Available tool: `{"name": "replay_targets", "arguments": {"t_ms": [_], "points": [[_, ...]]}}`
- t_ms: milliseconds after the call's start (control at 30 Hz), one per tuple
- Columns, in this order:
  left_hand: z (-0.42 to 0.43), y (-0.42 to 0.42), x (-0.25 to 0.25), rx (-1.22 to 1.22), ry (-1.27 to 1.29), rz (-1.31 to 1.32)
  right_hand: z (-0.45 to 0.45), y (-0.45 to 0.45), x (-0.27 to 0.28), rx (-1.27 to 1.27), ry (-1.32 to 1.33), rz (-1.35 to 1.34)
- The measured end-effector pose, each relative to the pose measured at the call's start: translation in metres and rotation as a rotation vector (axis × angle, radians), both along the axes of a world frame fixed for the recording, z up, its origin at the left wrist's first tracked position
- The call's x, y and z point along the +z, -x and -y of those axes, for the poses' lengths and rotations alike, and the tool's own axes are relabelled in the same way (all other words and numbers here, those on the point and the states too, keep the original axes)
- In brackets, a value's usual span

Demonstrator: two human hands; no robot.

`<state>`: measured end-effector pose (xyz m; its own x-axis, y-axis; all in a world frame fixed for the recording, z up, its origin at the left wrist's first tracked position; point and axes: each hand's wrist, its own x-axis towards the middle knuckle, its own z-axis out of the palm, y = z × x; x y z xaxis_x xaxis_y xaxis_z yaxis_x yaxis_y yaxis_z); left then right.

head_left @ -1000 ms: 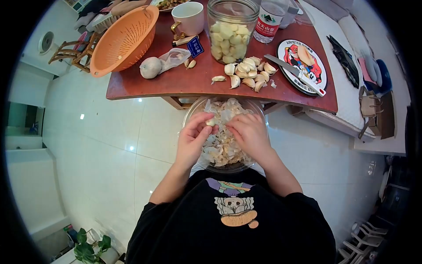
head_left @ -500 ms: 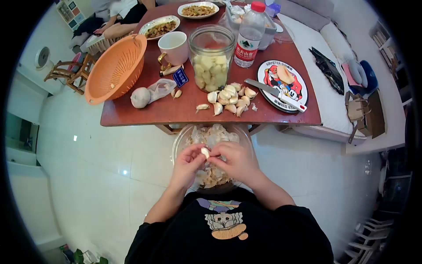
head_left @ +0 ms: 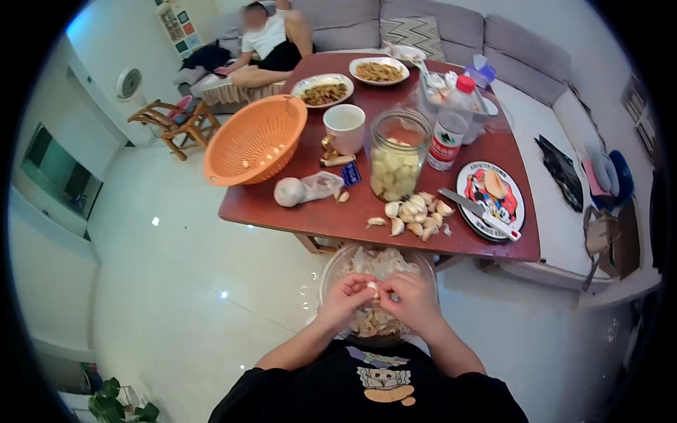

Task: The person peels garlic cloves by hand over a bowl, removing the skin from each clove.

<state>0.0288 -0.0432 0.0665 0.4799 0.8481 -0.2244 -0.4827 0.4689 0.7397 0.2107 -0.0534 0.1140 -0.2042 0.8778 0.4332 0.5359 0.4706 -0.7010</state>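
Between the fingertips of both hands is a small pale garlic clove (head_left: 372,287). My left hand (head_left: 347,297) pinches it from one side, and my right hand (head_left: 411,299) has its fingers closed on the other side. Directly below them sits a clear bowl (head_left: 326,282) filled with papery garlic skins (head_left: 381,323). On the table edge ahead lies a pile of garlic cloves (head_left: 416,213). Behind the pile stands a wide glass jar (head_left: 400,156) partly filled with peeled cloves. A whole garlic bulb (head_left: 289,192) rests to the left, beside a crumpled clear bag.
On the red-brown table (head_left: 282,220) are an orange colander (head_left: 255,141), a white mug (head_left: 345,128), a water bottle (head_left: 448,134) and two dishes of food. A knife (head_left: 486,217) lies across a cartoon plate (head_left: 513,201) at right. A person (head_left: 271,42) sits on the far sofa.
The view has tilted up and turned left, so the table and hands appear lower and further right. Both hands stay together at the clove above the bowl.
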Motion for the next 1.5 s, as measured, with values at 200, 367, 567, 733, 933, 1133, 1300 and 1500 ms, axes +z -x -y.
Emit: {"name": "replay_targets", "arguments": {"t_ms": [200,367,567,733,933,1133,1300,1500], "points": [[-0.005,0.004,0.009,-0.170,-0.108,-0.146,-0.007,-0.010,0.002,-0.060,-0.033,0.059],[-0.006,0.013,0.007,-0.216,-0.203,-0.264,-0.009,-0.018,0.002,-0.138,-0.091,0.052],[-0.006,0.021,0.014,-0.129,-0.143,-0.168,-0.005,-0.031,-0.010,0.002,-0.031,0.293],[-0.006,0.018,0.023,-0.084,-0.269,-0.294,0.000,-0.016,-0.008,-0.016,0.054,0.178],[0.002,0.008,0.031,-0.075,-0.507,-0.522,0.004,-0.003,0.008,0.092,0.412,-0.103],[0.009,0.002,0.029,-0.114,-0.442,-0.664,0.011,-0.001,-0.010,0.023,0.480,-0.303],[0.012,-0.003,0.029,-0.086,-0.766,-0.882,0.011,-0.001,-0.005,-0.023,0.356,-0.066],[0.023,-0.011,0.024,0.076,-0.778,-0.818,0.018,0.011,-0.016,0.084,0.279,-0.190]]}}
